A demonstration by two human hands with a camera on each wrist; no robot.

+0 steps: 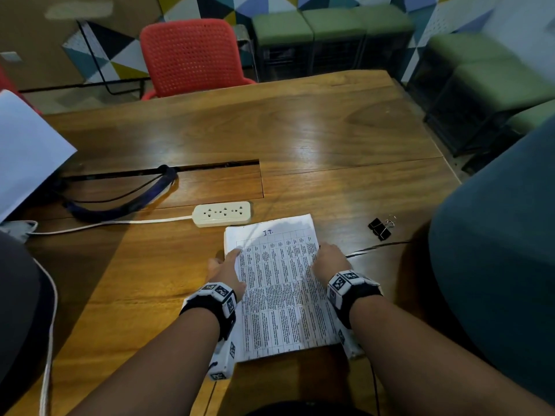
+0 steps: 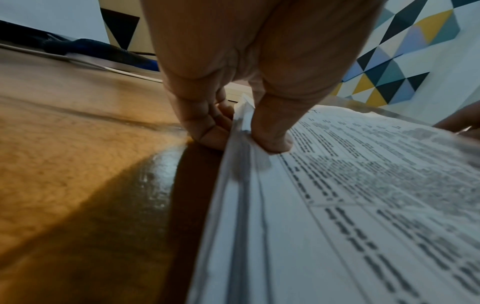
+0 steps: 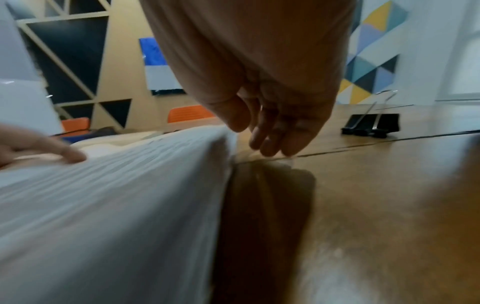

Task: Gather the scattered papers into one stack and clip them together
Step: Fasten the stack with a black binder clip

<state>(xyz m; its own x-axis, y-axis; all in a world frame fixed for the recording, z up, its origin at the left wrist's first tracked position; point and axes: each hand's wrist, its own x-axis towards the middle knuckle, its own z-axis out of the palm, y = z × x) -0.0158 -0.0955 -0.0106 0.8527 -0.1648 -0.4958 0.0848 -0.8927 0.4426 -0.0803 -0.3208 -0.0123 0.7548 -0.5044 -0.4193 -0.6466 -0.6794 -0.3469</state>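
Observation:
A stack of printed papers (image 1: 282,289) lies on the wooden table (image 1: 330,139) in front of me, a table of text on its top sheet. My left hand (image 1: 225,265) pinches the stack's left edge (image 2: 363,185), thumb on top and fingers at the side and under it (image 2: 244,135). At the right edge, my right hand (image 1: 329,259) has its fingers straight and pointing down, tips on the table against the paper's side (image 3: 259,133). The stack's right side (image 3: 116,195) is slightly lifted. Two black binder clips (image 1: 381,228) lie to the right of the stack (image 3: 371,123).
A cream power strip (image 1: 222,213) with a white cord sits just beyond the stack. A dark blue strap (image 1: 135,199) lies by the table's cable slot. A white sheet (image 1: 27,151) rises at the left. A teal chair back (image 1: 495,250) stands at the right, a red chair (image 1: 192,55) behind the table.

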